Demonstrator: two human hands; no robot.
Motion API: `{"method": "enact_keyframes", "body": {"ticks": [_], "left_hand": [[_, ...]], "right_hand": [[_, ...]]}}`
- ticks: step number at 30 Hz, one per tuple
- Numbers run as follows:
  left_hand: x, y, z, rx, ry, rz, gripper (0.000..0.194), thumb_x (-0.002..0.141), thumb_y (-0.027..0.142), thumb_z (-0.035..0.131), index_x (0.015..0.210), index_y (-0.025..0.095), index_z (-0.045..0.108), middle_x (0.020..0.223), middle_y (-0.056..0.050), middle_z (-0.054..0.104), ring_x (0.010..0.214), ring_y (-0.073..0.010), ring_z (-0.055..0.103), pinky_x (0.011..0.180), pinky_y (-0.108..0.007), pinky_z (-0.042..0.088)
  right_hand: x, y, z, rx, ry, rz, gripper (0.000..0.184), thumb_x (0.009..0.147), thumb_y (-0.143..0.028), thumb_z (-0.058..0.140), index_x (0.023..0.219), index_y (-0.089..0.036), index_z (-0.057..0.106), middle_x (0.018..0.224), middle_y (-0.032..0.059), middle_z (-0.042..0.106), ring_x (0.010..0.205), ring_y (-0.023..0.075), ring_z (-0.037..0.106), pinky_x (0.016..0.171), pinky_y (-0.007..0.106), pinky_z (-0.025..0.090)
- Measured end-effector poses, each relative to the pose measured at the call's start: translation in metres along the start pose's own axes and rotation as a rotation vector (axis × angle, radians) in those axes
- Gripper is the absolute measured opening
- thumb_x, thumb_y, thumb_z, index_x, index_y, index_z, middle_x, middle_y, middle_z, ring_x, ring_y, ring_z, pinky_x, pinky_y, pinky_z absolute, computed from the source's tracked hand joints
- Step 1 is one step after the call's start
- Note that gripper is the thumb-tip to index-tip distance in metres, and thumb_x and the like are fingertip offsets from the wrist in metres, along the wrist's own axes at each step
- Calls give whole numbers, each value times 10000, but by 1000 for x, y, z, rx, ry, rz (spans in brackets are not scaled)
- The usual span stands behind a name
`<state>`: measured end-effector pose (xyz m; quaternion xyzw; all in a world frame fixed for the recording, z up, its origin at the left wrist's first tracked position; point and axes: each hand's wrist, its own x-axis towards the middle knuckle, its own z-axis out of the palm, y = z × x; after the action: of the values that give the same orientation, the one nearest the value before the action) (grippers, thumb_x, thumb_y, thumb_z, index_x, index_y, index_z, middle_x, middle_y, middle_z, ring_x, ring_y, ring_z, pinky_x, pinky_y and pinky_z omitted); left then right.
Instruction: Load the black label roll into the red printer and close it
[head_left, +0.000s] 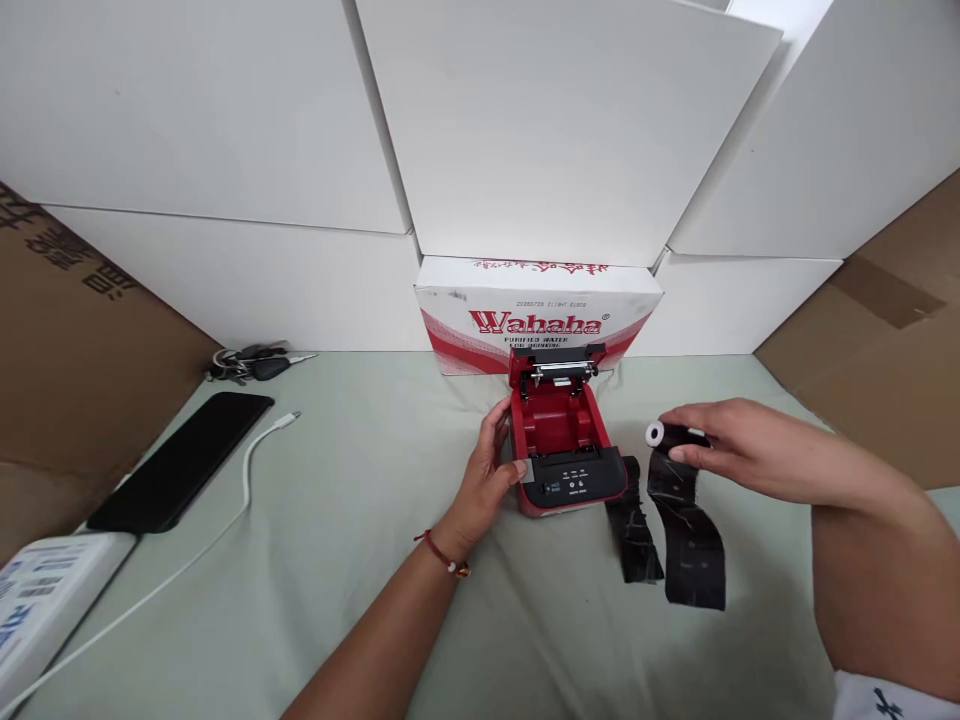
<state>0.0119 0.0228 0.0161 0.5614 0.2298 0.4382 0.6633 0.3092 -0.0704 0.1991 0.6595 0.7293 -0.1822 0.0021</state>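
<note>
A small red and black label printer [574,475] sits on the cloth with its lid [559,368] tipped back and its red inner bay bare. My left hand [489,470] grips the printer's left side, thumb on the grey tab at its front corner. Off to the printer's right, my right hand [709,440] pinches a small roll of black film [681,437] with a white core between thumb and fingers. A crinkled black strip [694,550] trails from this roll onto the cloth. Another torn-looking black strip [636,540] lies against the printer's right side.
Behind the printer stands a Wahaha water carton [540,310] before white panels. On the left are keys [259,362], a black phone [184,460], a white cable [247,470] and a white box [56,590]. Brown cardboard [892,310] walls both sides of the pale green cloth [360,560].
</note>
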Motion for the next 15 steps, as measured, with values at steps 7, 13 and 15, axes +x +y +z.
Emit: {"method": "enact_keyframes", "body": {"ticks": [7, 13, 15], "left_hand": [[2, -5, -2, -32, -2, 11, 824, 874, 394, 699, 1622, 288, 371, 1739, -91, 398, 1633, -341, 327, 1358, -563, 243], [2, -3, 0, -49, 18, -8, 823, 854, 379, 715, 1608, 292, 396, 1743, -86, 395, 1638, -343, 322, 1359, -561, 242], [2, -1, 1, -43, 16, -9, 815, 854, 365, 709, 1606, 287, 404, 1743, -85, 394, 1635, -345, 327, 1356, -557, 252]], "right_hand": [[19, 20, 62, -67, -117, 197, 367, 1023, -326, 530, 1313, -212, 724, 1324, 138, 754, 1141, 304, 737, 917, 372, 532], [29, -6, 90, -42, -150, 94, 329, 984, -248, 572, 1273, -206, 723, 1261, 113, 749, 1065, 276, 742, 844, 324, 514], [22, -8, 79, -34, -213, 57, 311, 959, -220, 586, 1232, -204, 735, 1222, 112, 753, 1020, 272, 738, 822, 329, 510]]}}
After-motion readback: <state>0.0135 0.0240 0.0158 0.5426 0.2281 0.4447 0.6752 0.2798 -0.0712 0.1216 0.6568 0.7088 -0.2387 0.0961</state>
